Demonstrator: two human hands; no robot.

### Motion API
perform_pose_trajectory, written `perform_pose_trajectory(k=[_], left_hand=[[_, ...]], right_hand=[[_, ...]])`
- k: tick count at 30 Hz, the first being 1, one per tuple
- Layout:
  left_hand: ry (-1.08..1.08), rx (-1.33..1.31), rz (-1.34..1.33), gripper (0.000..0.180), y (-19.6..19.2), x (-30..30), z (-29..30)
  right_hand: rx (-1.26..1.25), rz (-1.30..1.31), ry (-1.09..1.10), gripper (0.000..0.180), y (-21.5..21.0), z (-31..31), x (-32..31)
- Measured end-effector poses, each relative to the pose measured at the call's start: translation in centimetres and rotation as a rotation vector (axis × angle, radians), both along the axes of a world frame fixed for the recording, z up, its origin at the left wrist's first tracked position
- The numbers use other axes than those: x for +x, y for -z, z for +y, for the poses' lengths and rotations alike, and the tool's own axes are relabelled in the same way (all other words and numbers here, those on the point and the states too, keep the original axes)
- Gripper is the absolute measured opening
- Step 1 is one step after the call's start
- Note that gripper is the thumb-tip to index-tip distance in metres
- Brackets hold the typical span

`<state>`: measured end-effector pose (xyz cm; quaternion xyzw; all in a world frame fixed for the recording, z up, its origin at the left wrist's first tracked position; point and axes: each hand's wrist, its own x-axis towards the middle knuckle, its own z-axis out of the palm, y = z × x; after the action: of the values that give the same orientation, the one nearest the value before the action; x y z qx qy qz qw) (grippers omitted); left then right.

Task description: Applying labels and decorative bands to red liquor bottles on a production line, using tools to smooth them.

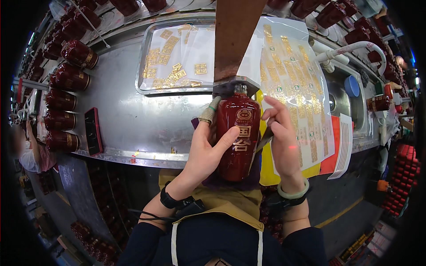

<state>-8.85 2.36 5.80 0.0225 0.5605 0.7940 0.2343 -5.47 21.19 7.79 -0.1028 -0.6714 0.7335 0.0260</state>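
My left hand [205, 150] grips a dark red glazed bottle [239, 137] with gold characters and a round gold emblem, held upright against my lap. Its thumb lies across the bottle's front. A cloth-wrapped fingertip shows near the bottle's shoulder. My right hand [282, 137] is at the bottle's right side, fingers bent near the shoulder, apparently pressing a small tool or label edge; what it holds is hard to make out. The bottle's neck sits under a brown wooden post [233, 37].
A metal tray [146, 84] with gold stickers on white sheets lies on the steel bench. A large sheet of gold labels [295, 84] lies right. Red bottles [66, 106] line the left edge beside a red phone [93, 131]. A sink and white faucet [355, 46] stand right.
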Motion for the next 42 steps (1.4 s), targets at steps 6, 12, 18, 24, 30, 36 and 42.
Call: perform_pose_trajectory(k=[6, 12, 18, 24, 30, 36, 42], left_hand=[[-0.035, -0.050, 0.064, 0.079, 0.2, 0.4, 0.7], [-0.049, -0.042, 0.069, 0.077, 0.2, 0.7, 1.2], [-0.039, -0.090, 0.086, 0.077, 0.5, 0.9, 1.1], [-0.046, -0.136, 0.123, 0.078, 0.2, 1.0, 1.2], [-0.040, 0.214, -0.117, 0.063, 0.4, 1.4, -0.4], [0.001, 0.060, 0.056, 0.075, 0.2, 2.0, -0.5], [0.015, 0.052, 0.051, 0.079, 0.2, 1.9, -0.8]], right_hand=[[0.553, 0.418, -0.061, 0.026, -3.1, 2.8, -2.8], [1.020, 0.547, -0.367, 0.030, -6.9, 0.8, -4.8], [1.215, 0.649, -0.210, 0.029, -7.5, 0.6, -6.5], [1.175, 0.606, -0.037, 0.027, -5.2, 1.7, -6.1], [0.003, -0.047, -0.012, 0.038, -2.8, 1.1, -0.8], [0.106, -0.088, -0.004, 0.076, 1.3, -1.6, 2.8], [0.029, -0.104, -0.013, 0.079, 1.3, -1.7, 3.0]])
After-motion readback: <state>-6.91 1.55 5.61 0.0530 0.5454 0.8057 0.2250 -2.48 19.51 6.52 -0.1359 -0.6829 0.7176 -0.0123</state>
